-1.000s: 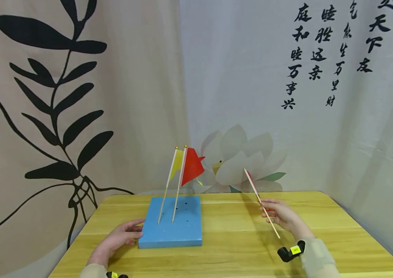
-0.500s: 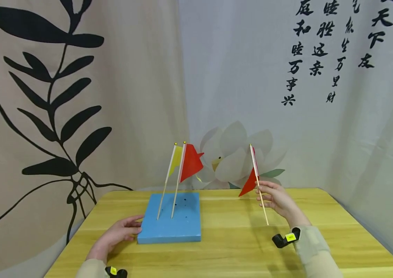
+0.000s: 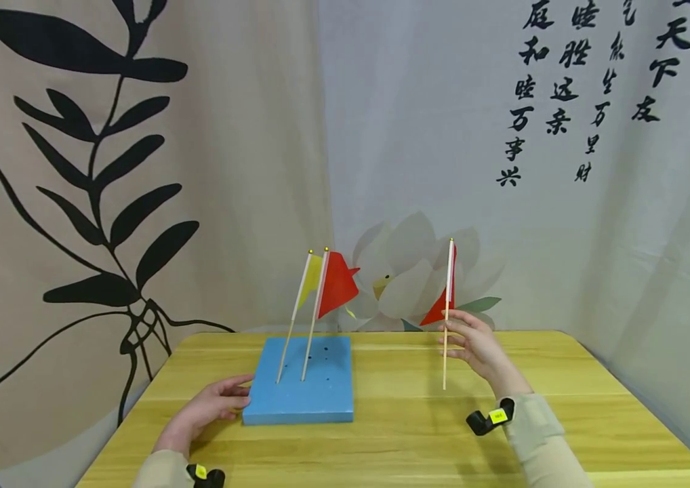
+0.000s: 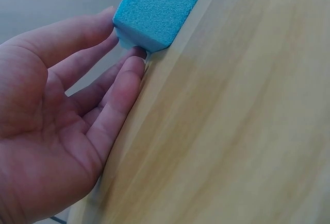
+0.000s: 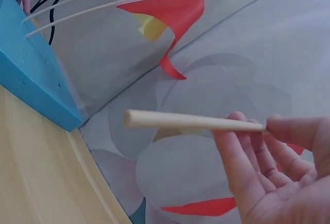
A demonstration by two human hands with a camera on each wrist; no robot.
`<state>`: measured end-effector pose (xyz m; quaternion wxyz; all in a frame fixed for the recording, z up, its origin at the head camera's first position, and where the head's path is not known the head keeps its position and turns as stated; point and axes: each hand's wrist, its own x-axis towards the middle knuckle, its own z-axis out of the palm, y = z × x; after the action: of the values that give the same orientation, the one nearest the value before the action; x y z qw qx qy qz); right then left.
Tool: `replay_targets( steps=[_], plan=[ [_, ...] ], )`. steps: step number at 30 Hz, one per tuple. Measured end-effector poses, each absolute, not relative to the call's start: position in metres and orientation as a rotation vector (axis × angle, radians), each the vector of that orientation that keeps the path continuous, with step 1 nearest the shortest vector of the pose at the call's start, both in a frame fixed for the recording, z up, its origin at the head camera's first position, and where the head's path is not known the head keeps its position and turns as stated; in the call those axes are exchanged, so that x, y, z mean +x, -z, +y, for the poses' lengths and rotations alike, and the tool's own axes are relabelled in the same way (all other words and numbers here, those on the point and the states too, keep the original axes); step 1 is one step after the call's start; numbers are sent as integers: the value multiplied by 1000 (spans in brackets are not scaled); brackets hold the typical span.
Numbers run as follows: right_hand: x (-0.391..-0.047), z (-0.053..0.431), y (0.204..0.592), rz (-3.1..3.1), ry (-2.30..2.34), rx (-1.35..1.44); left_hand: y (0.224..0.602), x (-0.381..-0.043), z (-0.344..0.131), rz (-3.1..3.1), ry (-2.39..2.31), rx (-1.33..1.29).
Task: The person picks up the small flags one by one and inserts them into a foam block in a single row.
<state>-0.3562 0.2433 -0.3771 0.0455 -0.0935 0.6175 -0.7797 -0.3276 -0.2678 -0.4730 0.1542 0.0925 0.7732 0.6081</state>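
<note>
My right hand (image 3: 473,342) pinches the stick of a red flag (image 3: 440,306) between thumb and fingers. That flag stands nearly upright above the table, its bare lower end pointing down. In the right wrist view the stick's end (image 5: 135,118) juts toward the blue foam board (image 5: 38,74). At the left side of the board (image 3: 299,407) rests my left hand (image 3: 213,407), its fingers loosely bent against the edge. A yellow flag (image 3: 310,281) and another red flag (image 3: 337,286) stand in the board, both leaning slightly right.
Several small holes (image 3: 327,358) dot the board's right half. The wooden table (image 3: 406,434) runs up to a curtain (image 3: 247,169) printed with leaves, a lotus and black writing.
My right hand has moved slightly left and up, turning the red flag from a slant to nearly upright. The left hand stays at the board, which has not visibly moved on the table.
</note>
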Motion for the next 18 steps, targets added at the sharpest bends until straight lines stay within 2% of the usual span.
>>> replay_targets(
  steps=[18],
  plan=[
    [-351,222,373,1928,2446,-336,473,-328,-266,2196,-1742,263]
  ],
)
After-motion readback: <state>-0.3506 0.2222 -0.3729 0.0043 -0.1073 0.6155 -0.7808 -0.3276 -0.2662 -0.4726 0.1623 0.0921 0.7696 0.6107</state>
